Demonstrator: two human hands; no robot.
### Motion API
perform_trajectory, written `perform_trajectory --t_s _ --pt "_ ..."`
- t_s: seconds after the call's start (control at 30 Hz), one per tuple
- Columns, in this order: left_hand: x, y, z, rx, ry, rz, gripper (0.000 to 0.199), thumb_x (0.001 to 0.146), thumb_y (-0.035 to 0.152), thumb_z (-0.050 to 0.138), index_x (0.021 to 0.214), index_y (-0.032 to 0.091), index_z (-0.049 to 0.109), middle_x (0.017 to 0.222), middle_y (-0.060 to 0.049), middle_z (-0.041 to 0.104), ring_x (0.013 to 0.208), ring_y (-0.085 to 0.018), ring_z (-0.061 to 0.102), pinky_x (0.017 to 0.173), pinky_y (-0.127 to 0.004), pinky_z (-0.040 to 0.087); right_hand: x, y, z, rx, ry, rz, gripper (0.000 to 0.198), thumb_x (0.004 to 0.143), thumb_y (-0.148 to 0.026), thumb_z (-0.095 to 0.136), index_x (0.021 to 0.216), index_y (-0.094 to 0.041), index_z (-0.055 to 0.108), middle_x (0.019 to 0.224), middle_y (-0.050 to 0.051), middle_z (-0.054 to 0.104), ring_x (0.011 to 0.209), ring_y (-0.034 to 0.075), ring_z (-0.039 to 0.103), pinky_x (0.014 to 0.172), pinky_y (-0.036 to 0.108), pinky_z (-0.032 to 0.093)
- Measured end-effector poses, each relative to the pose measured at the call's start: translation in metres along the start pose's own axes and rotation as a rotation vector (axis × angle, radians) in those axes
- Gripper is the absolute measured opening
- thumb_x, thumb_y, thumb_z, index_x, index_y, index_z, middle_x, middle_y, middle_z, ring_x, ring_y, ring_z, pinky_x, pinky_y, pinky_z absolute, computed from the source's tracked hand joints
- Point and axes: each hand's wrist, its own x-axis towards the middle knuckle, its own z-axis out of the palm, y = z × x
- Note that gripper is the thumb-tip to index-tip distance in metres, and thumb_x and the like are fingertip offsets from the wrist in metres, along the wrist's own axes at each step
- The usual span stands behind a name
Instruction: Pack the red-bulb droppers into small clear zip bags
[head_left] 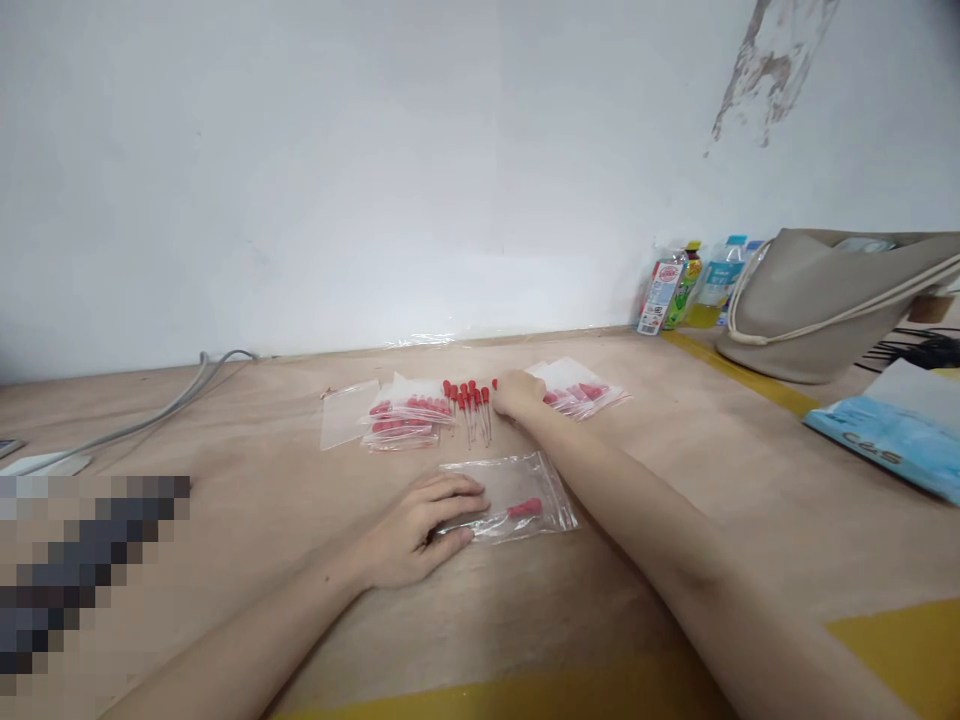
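A clear zip bag lies flat in front of me with one red-bulbed dropper inside it. My left hand rests on the bag's left part, fingers stretched out and lying flat. Beyond the bag is a loose bunch of droppers with red bulbs and thin clear stems. At the right end of that bunch, my right hand has its fingers curled closed, with a red bulb showing at the fingertips. Filled bags are stacked left of the bunch, and more filled bags lie behind and right of my right hand.
A white wall bounds the table at the back. At right stand a grey bag, drink bottles, a carton and a blue tissue pack. A grey cable runs along the left.
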Motion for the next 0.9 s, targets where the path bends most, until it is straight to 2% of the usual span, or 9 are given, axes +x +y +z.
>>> perform_trajectory --t_s 0.2,0.3,0.4,0.47,0.6,0.7,0.9 --pt "0.002 -0.001 0.001 -0.007 -0.003 -0.022 0.033 0.090 0.026 0.044 0.122 0.023 0.051 0.124 -0.007 0.050 0.116 -0.021 0.044 0.099 -0.037 0.036 -0.006 0.033 -0.023 0.050 0.076 -0.036 0.036 0.086 -0.032 0.034 0.094 -0.015 0.064 0.098 0.014 0.065 0.091 0.022 0.060 0.070 0.028 0.043" --pt "0.004 -0.002 0.002 -0.007 0.001 -0.029 0.033 0.090 0.027 0.044 0.122 0.024 0.051 0.124 -0.007 0.049 0.115 -0.021 0.044 0.098 -0.038 0.037 -0.015 0.041 -0.027 0.045 0.092 -0.060 0.033 0.085 -0.038 0.038 0.090 -0.019 0.064 0.097 0.009 0.066 0.092 0.021 0.059 0.073 0.029 0.042" --pt "0.005 -0.003 0.003 -0.008 -0.002 -0.036 0.033 0.090 0.027 0.044 0.122 0.024 0.051 0.124 -0.007 0.049 0.115 -0.021 0.044 0.098 -0.037 0.037 -0.018 0.033 -0.020 0.033 0.042 -0.054 0.029 0.081 -0.041 0.045 0.089 -0.021 0.064 0.098 0.008 0.065 0.092 0.021 0.059 0.073 0.029 0.042" --pt "0.004 -0.003 0.002 -0.014 -0.001 -0.029 0.033 0.090 0.026 0.044 0.122 0.023 0.051 0.124 -0.007 0.049 0.115 -0.021 0.044 0.098 -0.037 0.037 -0.018 0.023 -0.013 0.027 0.014 -0.033 0.031 0.078 -0.041 0.049 0.097 -0.019 0.062 0.101 0.011 0.064 0.093 0.022 0.059 0.073 0.030 0.043" --pt "0.003 -0.002 0.001 -0.011 -0.001 -0.033 0.033 0.090 0.026 0.043 0.122 0.023 0.051 0.125 -0.007 0.049 0.116 -0.021 0.043 0.098 -0.038 0.037 -0.014 0.005 -0.004 0.023 -0.037 0.012 0.040 0.071 -0.029 0.058 0.107 -0.011 0.057 0.101 0.018 0.063 0.093 0.027 0.060 0.073 0.034 0.044" --pt "0.002 -0.001 0.001 -0.007 -0.007 -0.042 0.033 0.090 0.026 0.043 0.123 0.024 0.050 0.125 -0.006 0.049 0.116 -0.021 0.043 0.099 -0.038 0.036 -0.011 -0.003 -0.002 0.035 -0.086 0.035 0.032 0.070 -0.019 0.058 0.101 -0.011 0.061 0.101 0.019 0.063 0.096 0.027 0.059 0.075 0.035 0.045" --pt "0.002 -0.002 0.001 -0.006 -0.005 -0.039 0.034 0.090 0.025 0.044 0.123 0.024 0.050 0.125 -0.007 0.049 0.116 -0.021 0.043 0.099 -0.038 0.036 -0.002 -0.005 -0.002 0.134 -0.127 0.035 0.023 0.067 -0.018 0.059 0.087 -0.012 0.065 0.094 0.018 0.065 0.091 0.029 0.061 0.073 0.036 0.046"
